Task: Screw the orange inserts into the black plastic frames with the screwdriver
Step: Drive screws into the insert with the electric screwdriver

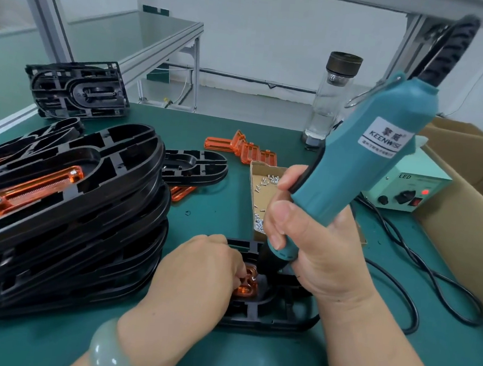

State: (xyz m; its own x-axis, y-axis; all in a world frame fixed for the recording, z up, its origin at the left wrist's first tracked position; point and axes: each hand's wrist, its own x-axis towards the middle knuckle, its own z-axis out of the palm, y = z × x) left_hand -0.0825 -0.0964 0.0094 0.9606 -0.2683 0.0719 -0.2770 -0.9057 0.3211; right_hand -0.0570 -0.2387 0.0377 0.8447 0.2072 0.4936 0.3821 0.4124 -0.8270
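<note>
Right now I count one screwdriver (pixel 370 154), one black frame (pixel 280 313) under my hands, a tall stack of frames (pixel 82 226) at my left that I cannot number, and a small heap of loose inserts (pixel 246 149) beyond. My right hand (pixel 302 239) is wrapped tight round the screwdriver, which is tilted, bit end down at the orange insert (pixel 246 283) in the frame and cord end up to the right; my left hand (pixel 199 270) curls its fingers onto that insert. Everything sits on a green bench (pixel 216 216) with a screw tray (pixel 259 184), white walls behind.

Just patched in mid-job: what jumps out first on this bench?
The big teal screwdriver, gripped by the right hand, dominates centre right, its tip down at the orange insert that the left hand pinches in a black frame. At left rises a tall stack of black frames.
</note>
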